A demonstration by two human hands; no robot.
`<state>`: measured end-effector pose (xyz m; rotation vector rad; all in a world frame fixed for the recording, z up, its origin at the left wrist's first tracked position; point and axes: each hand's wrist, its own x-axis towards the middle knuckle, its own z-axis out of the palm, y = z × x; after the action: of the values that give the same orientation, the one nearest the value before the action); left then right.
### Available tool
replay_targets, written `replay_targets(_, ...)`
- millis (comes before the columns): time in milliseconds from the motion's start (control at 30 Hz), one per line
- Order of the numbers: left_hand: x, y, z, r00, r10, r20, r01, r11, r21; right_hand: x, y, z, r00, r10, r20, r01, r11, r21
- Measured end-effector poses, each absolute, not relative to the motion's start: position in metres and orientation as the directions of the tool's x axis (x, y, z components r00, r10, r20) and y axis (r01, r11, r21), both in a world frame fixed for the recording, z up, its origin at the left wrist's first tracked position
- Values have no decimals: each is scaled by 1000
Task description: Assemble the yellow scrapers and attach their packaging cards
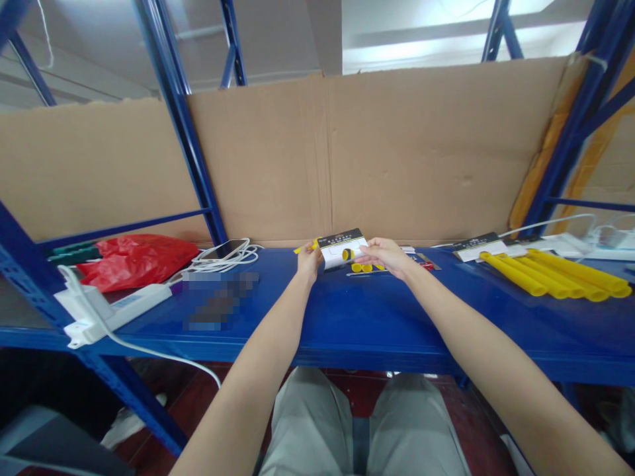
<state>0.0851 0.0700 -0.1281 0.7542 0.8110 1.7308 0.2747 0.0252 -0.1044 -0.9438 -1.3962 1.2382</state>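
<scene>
Head view: left hand (308, 260) pinching left edge of black-and-white card (335, 247), right hand (385, 255) holding its right edge, over blue shelf (367, 327). Yellow round patch (347, 254) on card, perhaps tube end. Yellow tubes (560, 277) lie right, well apart.

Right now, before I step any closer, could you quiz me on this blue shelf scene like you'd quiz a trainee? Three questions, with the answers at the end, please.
1. True or false: the red plastic bag lies to the right of the long yellow tubes.
2. Pick one: what colour is the shelf surface in front of the person? A) green B) blue C) white
3. Fill the blank: the left grip and right grip hold opposite edges of one printed ____.

Key:
1. False; it lies to their left.
2. B.
3. Card, black and white.
</scene>
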Motion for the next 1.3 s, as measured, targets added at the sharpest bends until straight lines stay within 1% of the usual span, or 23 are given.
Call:
replay_targets(133,88,68,-128,-202,970,134,-498,-219,839,270,24,-106,-199,963,183,-76,171,-982)
replay_targets(267,92,66,-127,-217,966,139,-487,-231,842,267,26,-108,-181,963,199,-61,191,-980)
replay_targets(467,97,63,-126,-220,966,136,-450,-224,865,261,25,-110,-90,969,229,-35,226,-973)
replay_targets(667,98,59,-122,-344,936,81,-503,-256,826,261,24,-110,-52,959,279,3,280,-960)
replay_targets(767,98,59,-120,-351,934,58,-496,-238,835,262,26,-111,-40,951,306,38,308,-951)
replay_targets(867,98,59,-120,-312,949,53,-484,-207,850,263,29,-113,-40,948,316,41,318,-947)
replay_targets(967,97,58,-119,-255,963,83,-494,-203,845,263,30,-113,-43,950,310,6,310,-951)
replay_targets(1067,97,57,-117,-123,987,99,-548,-151,823,262,30,-114,-47,955,293,-39,291,-956)
replay_targets(1133,97,57,-116,-29,995,97,-553,-97,827,261,31,-115,-41,958,282,-54,280,-958)
replay_targets(1167,97,58,-116,-9,996,94,-542,-84,836,261,32,-115,-35,960,279,-59,277,-959)
replay_targets(1300,101,59,-120,-62,993,100,-477,-117,871,261,37,-119,1,956,293,-98,292,-951)
